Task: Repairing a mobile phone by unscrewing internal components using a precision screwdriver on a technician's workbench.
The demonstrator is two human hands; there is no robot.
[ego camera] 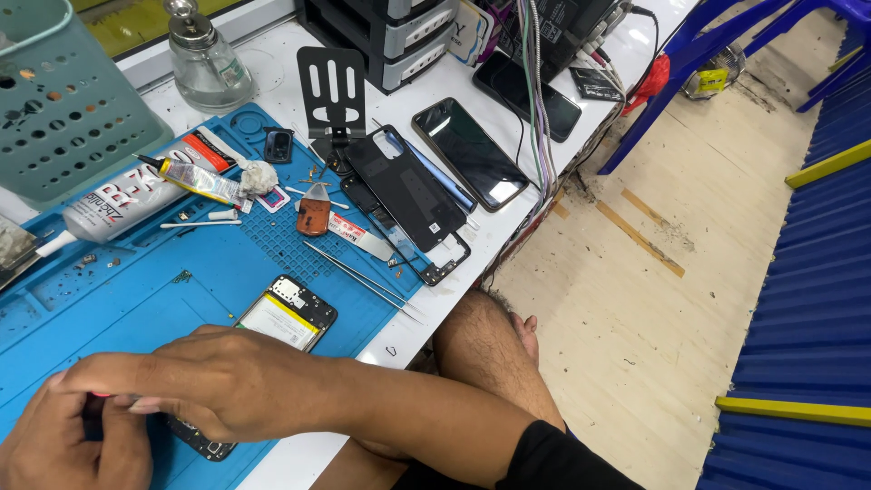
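An opened phone (pixel 288 313) with its battery showing lies on the blue work mat (pixel 136 290). My right hand (pixel 209 381) reaches across from the right and rests over the phone's lower half. Its fingertips meet my left hand (pixel 63 445) at the bottom left corner. Both hands pinch a small pink-ended tool (pixel 100 396), most of it hidden by fingers. The phone's bottom end (pixel 201 442) sticks out under my right wrist.
Long tweezers (pixel 363 277), a brown pick (pixel 314 216), two glue tubes (pixel 118 204) and a black back cover (pixel 404 186) lie on the mat. Beyond are a dark phone (pixel 469 152), a black stand (pixel 331 91), a glass bottle (pixel 204 59) and a teal basket (pixel 63 100).
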